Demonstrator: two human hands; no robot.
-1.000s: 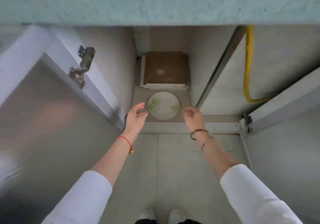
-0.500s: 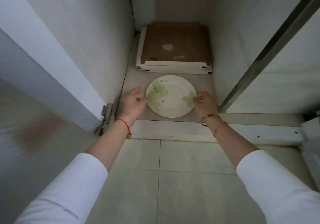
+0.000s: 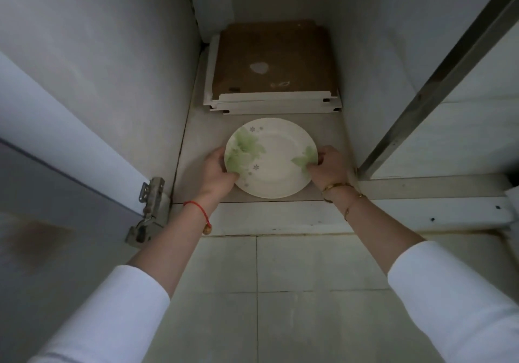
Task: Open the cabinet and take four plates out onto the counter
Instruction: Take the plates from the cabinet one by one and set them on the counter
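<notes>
Both hands grip the plate (image 3: 271,157) by opposite rims, left hand (image 3: 217,173) and right hand (image 3: 327,167), on the open cabinet (image 3: 193,135) floor, just before the stacked boards (image 3: 273,70).

Between the hands, the plate (image 3: 271,157) looks glossy glazed ceramic. Beyond them lies a matt brown board (image 3: 273,62); left, a dull metal hinge (image 3: 148,211).

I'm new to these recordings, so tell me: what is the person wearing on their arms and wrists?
White long sleeves, pushed up the forearms. The left hand has a red cord with a small bead at its wrist; the right hand has a gold bangle and a thin chain.
</notes>
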